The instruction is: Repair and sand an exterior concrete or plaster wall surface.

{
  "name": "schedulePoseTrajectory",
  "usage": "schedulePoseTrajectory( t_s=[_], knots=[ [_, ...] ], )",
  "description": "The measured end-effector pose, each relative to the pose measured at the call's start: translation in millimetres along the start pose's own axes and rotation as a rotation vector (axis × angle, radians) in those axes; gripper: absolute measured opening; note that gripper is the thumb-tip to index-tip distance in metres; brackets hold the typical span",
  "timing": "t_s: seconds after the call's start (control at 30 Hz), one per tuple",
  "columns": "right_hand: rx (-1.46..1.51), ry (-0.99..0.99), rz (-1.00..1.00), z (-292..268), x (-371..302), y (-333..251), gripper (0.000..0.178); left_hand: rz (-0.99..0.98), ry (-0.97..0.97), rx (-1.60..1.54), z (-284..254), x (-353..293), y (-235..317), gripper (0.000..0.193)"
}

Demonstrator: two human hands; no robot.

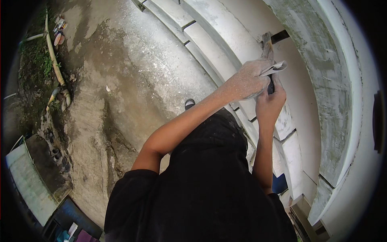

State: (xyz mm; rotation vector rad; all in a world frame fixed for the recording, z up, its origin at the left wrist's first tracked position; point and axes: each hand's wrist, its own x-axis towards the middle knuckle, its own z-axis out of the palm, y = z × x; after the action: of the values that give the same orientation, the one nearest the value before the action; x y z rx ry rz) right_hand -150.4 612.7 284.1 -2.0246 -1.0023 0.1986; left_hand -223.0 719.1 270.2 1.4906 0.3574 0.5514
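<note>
My left hand (252,78), coated in pale dust, reaches across in front of me. Its fingers are closed on a folded grey sheet (275,68) that looks like sandpaper, its curled end sticking out to the right. Beyond the knuckles, a narrow worn strip (267,40) points away; whether the hand holds it is unclear. Just below, my right hand (271,103) touches or nearly touches the left one. Its thumb and fingers close round a small dark piece (271,85), mostly hidden between the hands.
Long white slabs (209,42) with dark gaps run along the right, beside a curved wall band (334,101) with greenish-grey smears. Wet, stained concrete (133,72) lies on the left. Farther left are a pipe (52,56), a pale panel (30,179) and a dark blue container (76,213).
</note>
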Motion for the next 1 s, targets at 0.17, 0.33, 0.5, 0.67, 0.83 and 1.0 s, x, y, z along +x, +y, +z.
schedulePoseTrajectory(
  t_s=[0.17,0.33,0.5,0.67,0.83,1.0],
  knots=[
    [0.049,-0.005,-0.004,-9,-8,0,0.035,0.132,0.1,0.058,11,-18,-12,0.046],
    [-0.051,0.035,-0.008,-4,1,9,0.036,-0.011,-0.003,-0.109,5,-6,5,0.035],
    [0.051,0.039,-0.047,-15,-16,3,0.039,0.312,0.173,0.088,18,-16,-11,0.035],
    [-0.049,0.048,-0.019,-7,2,18,0.038,-0.165,-0.059,-0.121,2,-3,9,0.043],
    [0.038,0.033,-0.059,-16,-12,10,0.036,0.13,0.119,-0.013,25,-23,2,0.042],
    [-0.146,0.158,-0.092,-2,8,9,0.037,-0.176,-0.033,-0.019,4,4,12,0.03]
  ],
)
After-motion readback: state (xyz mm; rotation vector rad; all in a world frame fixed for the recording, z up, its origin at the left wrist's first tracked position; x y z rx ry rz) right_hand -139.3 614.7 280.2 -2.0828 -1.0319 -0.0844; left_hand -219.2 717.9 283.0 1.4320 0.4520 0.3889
